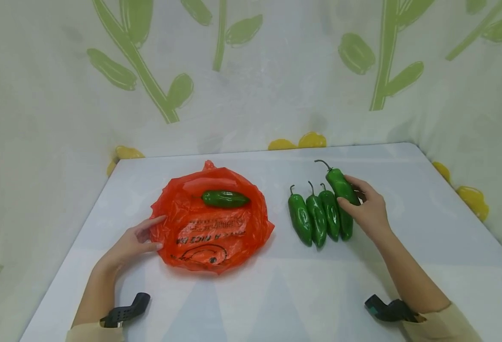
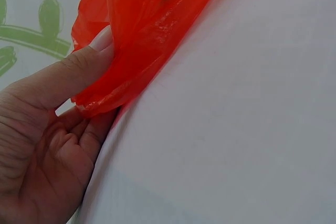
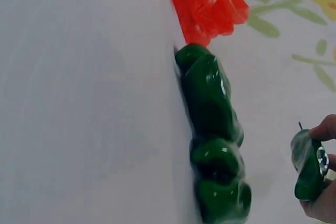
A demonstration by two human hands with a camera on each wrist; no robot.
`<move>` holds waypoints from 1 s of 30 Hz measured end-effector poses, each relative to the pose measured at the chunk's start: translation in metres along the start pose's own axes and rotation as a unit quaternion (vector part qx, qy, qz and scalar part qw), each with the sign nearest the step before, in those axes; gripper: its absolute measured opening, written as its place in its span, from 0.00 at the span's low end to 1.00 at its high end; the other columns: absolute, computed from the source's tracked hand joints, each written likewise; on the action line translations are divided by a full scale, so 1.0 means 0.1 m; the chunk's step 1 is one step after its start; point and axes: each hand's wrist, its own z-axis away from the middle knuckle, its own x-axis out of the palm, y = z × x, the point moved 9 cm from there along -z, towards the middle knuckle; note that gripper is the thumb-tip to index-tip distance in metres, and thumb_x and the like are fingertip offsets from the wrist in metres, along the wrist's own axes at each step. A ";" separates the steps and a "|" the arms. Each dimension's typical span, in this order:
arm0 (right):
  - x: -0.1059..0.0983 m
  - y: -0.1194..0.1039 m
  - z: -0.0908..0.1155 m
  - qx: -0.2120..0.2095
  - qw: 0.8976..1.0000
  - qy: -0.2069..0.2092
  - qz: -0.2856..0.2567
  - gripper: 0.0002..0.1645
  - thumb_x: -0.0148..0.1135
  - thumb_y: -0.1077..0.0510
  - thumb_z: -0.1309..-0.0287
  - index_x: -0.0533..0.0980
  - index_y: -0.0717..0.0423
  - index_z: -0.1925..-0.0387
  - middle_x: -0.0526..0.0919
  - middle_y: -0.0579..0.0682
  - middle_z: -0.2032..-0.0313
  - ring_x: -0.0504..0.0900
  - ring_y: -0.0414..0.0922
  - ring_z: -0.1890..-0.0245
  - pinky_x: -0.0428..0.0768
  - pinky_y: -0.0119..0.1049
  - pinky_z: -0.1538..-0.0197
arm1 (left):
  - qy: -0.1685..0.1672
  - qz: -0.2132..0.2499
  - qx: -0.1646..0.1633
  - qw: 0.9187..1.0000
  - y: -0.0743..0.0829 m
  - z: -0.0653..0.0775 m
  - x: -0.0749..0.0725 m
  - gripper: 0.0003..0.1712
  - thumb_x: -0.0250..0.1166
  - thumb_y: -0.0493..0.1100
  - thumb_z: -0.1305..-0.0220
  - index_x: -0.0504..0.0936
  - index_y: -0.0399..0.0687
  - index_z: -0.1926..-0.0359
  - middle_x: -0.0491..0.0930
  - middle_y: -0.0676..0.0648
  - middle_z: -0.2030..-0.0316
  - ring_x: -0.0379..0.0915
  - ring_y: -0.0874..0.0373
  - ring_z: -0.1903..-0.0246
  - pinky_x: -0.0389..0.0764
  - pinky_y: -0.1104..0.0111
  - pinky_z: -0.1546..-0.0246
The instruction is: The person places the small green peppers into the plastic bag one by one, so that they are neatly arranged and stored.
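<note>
My left hand [image 1: 127,244] is at the left rim of a crumpled red plastic bag [image 1: 171,204], spread wide on the table. In the left wrist view the thumb [image 2: 86,69] lies over the bag's edge with fingers beneath, pinching it. One green chili pepper [image 1: 225,199] lies sideways inside. On the right, my right hand [image 1: 372,211] grips another green chili pepper [image 1: 338,183] by its sides, stem pointing up and left. The right wrist view shows this held pepper [image 3: 310,163] raised off the table. Below and left of it, several green chili peppers [image 1: 317,221] lie side by side.
The white table [image 1: 242,304] has its back edge against a wall covering [image 1: 276,85] printed with green leaves and yellow flowers. A stretch of tabletop separates the bag from the row of peppers. Each wrist wears a black camera mount [image 1: 127,311].
</note>
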 end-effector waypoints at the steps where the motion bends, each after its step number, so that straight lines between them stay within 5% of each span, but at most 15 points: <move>1: 0.02 -0.04 -0.01 -0.006 1.000 0.000 -0.002 0.35 0.64 0.64 0.45 0.65 0.61 0.36 0.70 0.62 0.40 0.72 0.56 0.46 0.69 0.11 0.61 | 0.000 0.000 -0.002 1.000 0.00 0.00 0.00 0.44 0.68 0.46 0.43 0.58 0.49 0.29 0.50 0.34 0.29 0.44 0.34 0.31 0.64 0.41 0.41; 27: 0.59 -0.65 -0.04 -0.115 0.992 -0.034 -0.026 0.32 0.65 0.67 0.49 0.70 0.56 0.39 0.73 0.54 0.42 0.74 0.49 0.49 0.75 0.22 0.55 | 0.002 0.000 0.000 1.000 0.01 0.00 -0.01 0.43 0.68 0.46 0.44 0.59 0.47 0.29 0.50 0.33 0.29 0.44 0.33 0.31 0.63 0.39 0.41; 30: 0.66 -0.75 -0.03 -0.142 0.989 -0.039 -0.025 0.32 0.66 0.68 0.50 0.71 0.58 0.40 0.74 0.55 0.42 0.74 0.49 0.47 0.77 0.31 0.50 | 0.001 0.000 0.003 1.000 0.00 0.00 0.00 0.43 0.68 0.46 0.43 0.59 0.46 0.29 0.51 0.33 0.30 0.45 0.33 0.32 0.64 0.40 0.41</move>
